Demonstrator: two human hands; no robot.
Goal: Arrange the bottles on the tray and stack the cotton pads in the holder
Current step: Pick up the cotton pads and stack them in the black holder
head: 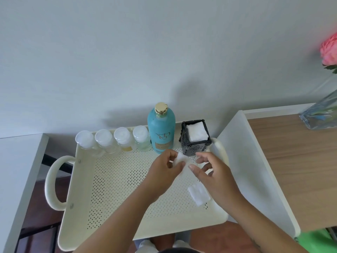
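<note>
A cream perforated tray (116, 190) carries several small clear bottles with white caps (104, 141) in a row along its back edge. A tall teal bottle with a gold cap (161, 128) stands to their right. Beside it sits a black square holder (196, 137) with white cotton pads inside. My left hand (164, 170) pinches a white cotton pad (181, 158) just in front of the holder. My right hand (215, 178) hovers next to it with fingers spread, its thumb touching the pad's edge. Another small stack of cotton pads (198, 195) lies on the tray under my right wrist.
A wooden desk (295, 161) with a white side panel stands to the right, bearing a glass vase (321, 114) with a pink flower. A white surface (18, 161) lies to the left. The tray has a looped handle (52, 181) on its left side.
</note>
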